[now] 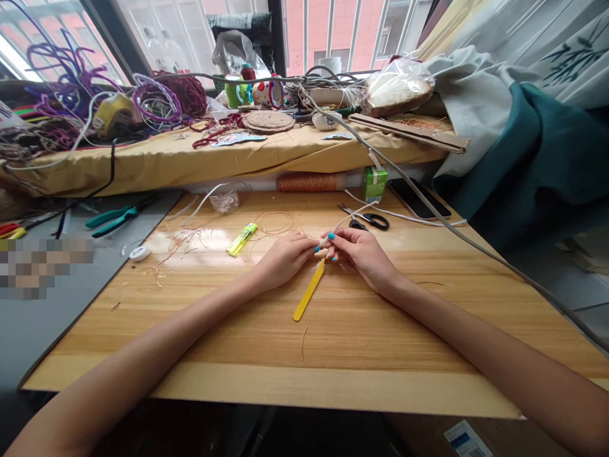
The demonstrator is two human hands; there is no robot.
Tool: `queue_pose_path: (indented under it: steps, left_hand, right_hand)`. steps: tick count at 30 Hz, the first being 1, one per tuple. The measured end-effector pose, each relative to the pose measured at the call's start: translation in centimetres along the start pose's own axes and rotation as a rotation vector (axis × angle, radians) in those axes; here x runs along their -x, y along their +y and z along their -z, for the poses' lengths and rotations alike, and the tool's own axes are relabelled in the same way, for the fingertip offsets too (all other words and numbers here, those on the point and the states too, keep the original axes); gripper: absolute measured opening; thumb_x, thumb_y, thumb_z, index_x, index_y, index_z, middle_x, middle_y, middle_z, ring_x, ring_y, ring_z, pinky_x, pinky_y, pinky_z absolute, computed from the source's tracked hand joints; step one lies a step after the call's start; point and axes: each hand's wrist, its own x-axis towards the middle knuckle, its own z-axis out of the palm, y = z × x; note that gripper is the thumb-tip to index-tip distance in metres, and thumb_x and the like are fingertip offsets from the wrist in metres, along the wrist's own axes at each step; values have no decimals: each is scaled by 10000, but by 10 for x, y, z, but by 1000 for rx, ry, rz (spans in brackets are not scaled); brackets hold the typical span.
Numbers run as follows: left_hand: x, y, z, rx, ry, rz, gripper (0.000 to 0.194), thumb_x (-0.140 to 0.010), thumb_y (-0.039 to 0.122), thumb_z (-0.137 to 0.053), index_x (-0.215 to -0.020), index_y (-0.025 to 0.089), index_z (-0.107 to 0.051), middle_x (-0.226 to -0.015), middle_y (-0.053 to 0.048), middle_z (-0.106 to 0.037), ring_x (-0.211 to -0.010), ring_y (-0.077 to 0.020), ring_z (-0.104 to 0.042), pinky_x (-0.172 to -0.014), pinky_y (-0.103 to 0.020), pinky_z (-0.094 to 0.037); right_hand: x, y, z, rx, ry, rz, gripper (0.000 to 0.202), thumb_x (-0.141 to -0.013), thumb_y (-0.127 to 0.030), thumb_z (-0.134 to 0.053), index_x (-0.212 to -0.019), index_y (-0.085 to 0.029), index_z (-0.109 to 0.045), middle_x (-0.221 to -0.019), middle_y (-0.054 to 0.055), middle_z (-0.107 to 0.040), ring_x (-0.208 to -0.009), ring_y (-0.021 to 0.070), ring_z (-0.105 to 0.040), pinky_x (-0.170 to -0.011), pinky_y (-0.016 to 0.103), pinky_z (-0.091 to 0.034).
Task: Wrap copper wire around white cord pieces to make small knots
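Above the middle of the wooden table, the fingertips of my left hand (289, 255) and my right hand (365, 256) meet, both closed in a pinch. Between them is a thin white cord (340, 221), which runs up and away to the right; its pinched end is mostly covered by my fingers. A flat yellow stick (309, 292) with a rounded end slants just below my fingertips, its upper tip close to them. Black-handled scissors (375, 221) lie just beyond my right hand. Left of my left hand lies a yellow-green lighter (242, 240).
Loose copper-coloured thread (275, 221) is coiled behind my hands. A thread spool (311, 183), a small green carton (375, 183) and a phone (419, 198) line the back. A grey cable (428, 206) crosses the right side. Teal pliers (114, 219) lie left. The cloth-covered ledge (157, 168) is cluttered.
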Motion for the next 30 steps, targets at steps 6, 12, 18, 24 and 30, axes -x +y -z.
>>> queue_pose_path:
  steps: [6,12,18,24,30]
  left_hand:
    - [-1,2,0,89,-11,-25,233,-813,120,-394,-919,140,-600,-844,-54,-642,-760,-122,-555,-687,-238,-432]
    - [-1,7,2,74,29,-11,189,-809,186,-443,-806,150,-629,-743,-36,-637,-701,-125,-526,-654,-242,-413]
    - [-1,7,1,123,184,43,147,-779,202,-505,-778,141,-638,-689,-27,-644,-657,-118,-510,-656,-243,-404]
    - [1,8,-1,181,182,112,156,-774,162,-501,-843,151,-640,-725,-27,-652,-664,-114,-518,-626,-223,-401]
    - [1,8,2,166,182,88,165,-790,174,-481,-766,148,-642,-659,-16,-637,-636,-109,-499,-622,-221,-384]
  right_hand:
    - [0,4,0,25,24,57,144,-679,-271,-589,-679,-133,-547,-569,-24,-550,-476,47,-488,-450,168,-378]
    - [5,0,1,257,4,164,184,-746,-318,-522,-680,-147,-536,-593,-27,-518,-460,53,-433,-428,195,-322]
    - [11,-5,-2,371,-33,262,173,-758,-315,-510,-732,-159,-582,-587,-40,-456,-476,58,-402,-455,206,-316]
    - [4,-5,1,-22,22,152,228,-731,-327,-537,-905,-184,-573,-706,-18,-546,-469,59,-476,-448,201,-358]
    - [0,-7,3,-131,-46,-34,407,-703,-461,-534,-477,-124,-533,-488,4,-528,-395,57,-469,-393,175,-353]
